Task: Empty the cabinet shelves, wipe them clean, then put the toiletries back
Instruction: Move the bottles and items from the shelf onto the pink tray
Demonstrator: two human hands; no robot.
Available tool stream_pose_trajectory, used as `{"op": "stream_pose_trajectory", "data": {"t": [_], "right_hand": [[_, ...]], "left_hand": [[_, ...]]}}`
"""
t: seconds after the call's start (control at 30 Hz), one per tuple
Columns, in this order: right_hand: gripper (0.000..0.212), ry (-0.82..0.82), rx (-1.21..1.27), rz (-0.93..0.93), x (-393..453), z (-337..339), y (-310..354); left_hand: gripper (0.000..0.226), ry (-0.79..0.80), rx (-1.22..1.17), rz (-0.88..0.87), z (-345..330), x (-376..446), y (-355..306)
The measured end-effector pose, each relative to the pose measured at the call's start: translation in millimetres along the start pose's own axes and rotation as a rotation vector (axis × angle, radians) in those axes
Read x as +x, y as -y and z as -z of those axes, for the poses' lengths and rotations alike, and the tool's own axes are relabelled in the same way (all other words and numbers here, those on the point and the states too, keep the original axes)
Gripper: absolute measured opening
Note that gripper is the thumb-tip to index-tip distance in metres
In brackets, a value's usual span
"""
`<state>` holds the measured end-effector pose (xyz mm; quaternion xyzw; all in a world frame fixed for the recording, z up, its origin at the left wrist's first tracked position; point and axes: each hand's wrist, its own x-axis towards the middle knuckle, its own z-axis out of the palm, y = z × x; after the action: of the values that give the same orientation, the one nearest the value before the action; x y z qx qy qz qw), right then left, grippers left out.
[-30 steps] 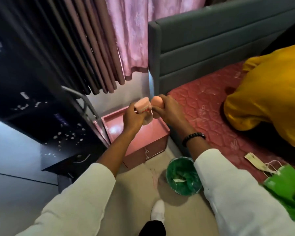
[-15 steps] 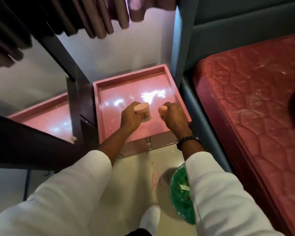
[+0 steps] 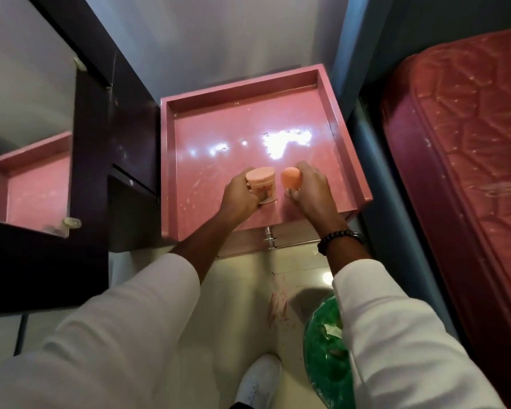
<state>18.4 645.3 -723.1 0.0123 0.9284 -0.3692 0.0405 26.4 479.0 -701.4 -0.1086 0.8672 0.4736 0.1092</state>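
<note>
the left hand (image 3: 240, 199) curls round a peach jar (image 3: 262, 184), its base touching the pink tabletop (image 3: 219, 137) near the front edge, probably to stand it upright. just beside it, the right hand (image 3: 310, 190) pinches an orange egg-shaped sponge (image 3: 291, 179) low over the same surface, likely to set both down together.
</note>
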Motion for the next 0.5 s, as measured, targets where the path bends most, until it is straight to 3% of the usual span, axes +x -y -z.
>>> {"op": "stream_pose_trajectory", "data": {"t": [0.23,0.37,0.5], "right_hand": [[0.062,0.012,0.075,-0.093,-15,12,10],[0.06,-0.007,0.057,-0.108,-37,28,20],[0.053,0.003,-0.018,-0.057,-68,64,57]], "left_hand": [[0.06,0.023,0.048,0.028,5,-5,3],[0.074,-0.048,0.077,0.031,14,-21,-5],[0.069,-0.08,0.099,0.002,35,-59,-40]]}}
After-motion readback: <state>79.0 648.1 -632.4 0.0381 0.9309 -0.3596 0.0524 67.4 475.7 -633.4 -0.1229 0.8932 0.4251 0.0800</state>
